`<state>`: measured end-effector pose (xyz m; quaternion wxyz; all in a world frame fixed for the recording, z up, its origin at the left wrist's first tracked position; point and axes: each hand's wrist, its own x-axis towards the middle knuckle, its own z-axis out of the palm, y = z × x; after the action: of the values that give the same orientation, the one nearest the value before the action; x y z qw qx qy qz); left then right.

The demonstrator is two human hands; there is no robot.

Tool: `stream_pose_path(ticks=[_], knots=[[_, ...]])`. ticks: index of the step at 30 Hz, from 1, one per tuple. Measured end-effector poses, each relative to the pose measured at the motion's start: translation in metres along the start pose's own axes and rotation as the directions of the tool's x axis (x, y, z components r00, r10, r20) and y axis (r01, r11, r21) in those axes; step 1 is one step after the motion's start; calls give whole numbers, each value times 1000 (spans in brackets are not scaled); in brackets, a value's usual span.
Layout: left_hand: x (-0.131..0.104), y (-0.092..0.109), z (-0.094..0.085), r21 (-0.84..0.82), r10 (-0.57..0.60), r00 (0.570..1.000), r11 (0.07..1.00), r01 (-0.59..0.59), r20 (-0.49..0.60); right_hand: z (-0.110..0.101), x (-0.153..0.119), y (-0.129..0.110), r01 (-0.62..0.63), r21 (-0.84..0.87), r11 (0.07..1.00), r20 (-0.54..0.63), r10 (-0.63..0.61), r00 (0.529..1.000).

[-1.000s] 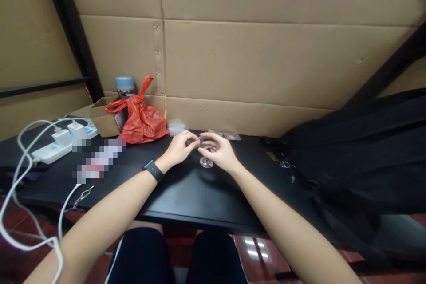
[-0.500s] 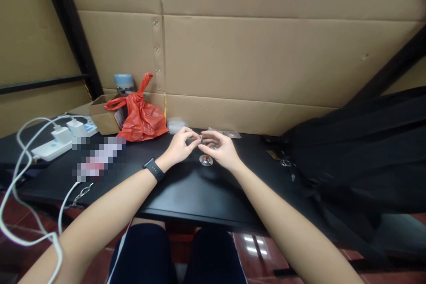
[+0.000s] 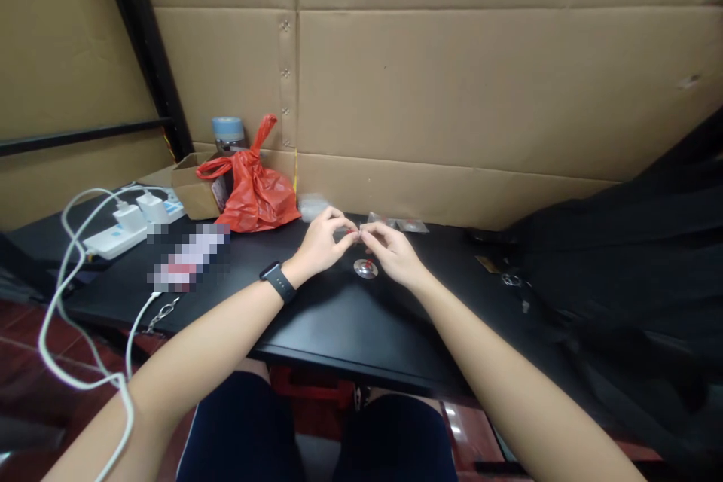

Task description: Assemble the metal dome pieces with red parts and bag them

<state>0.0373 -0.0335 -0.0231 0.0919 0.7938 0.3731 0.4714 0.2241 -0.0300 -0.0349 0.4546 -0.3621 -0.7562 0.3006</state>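
My left hand [image 3: 326, 242], with a dark watch on its wrist, pinches a bit of red cord [image 3: 351, 231] between thumb and fingertips. My right hand [image 3: 394, 252] is closed in a pinch, its fingertips meeting those of the left; the small thing between them is mostly hidden. Both hands are just above the table. Below the right fingers, a small shiny silver domed disc [image 3: 364, 269], like a finger cymbal, lies on the black table [image 3: 339, 324], with red cord at its centre.
Small clear packets [image 3: 412, 226] and a clear plastic bundle [image 3: 312, 208] lie by the cardboard wall [image 3: 452, 90]. To the left are a red bag [image 3: 257, 196], a box [image 3: 195, 192], a power strip [image 3: 113, 239] and a blurred-out phone-like item [image 3: 189, 260]. Keys [image 3: 513, 280] and black cloth [image 3: 621, 263] are right.
The view has swung slightly left, so everything sits further right. My right fingers have drawn closer together into a tighter pinch. The disc on the table stays put.
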Motion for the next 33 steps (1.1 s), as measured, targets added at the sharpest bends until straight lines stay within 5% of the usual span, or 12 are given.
stream_pose_path(ticks=[5,10,17,23,27,33], knots=[[1,2,-3,-71,-54,998,996,52,-22,-4,2,1,63,-142,988,-7,-65,998],[-2,-1,-6,43,12,969,999,-23,247,-9,2,0,78,-151,985,21,-76,997],[-1,-13,-4,125,28,947,990,-72,321,-9,-1,-4,104,-207,973,166,-70,984],[-3,-11,-13,210,-35,846,973,-92,532,-17,-4,-6,126,-423,897,353,36,935],[-4,-5,-18,285,-68,847,953,-101,528,-23,-4,-3,160,-539,827,372,63,926],[-3,-4,-19,283,-99,871,958,-47,482,-25,-3,-10,37,-550,834,348,189,918]])
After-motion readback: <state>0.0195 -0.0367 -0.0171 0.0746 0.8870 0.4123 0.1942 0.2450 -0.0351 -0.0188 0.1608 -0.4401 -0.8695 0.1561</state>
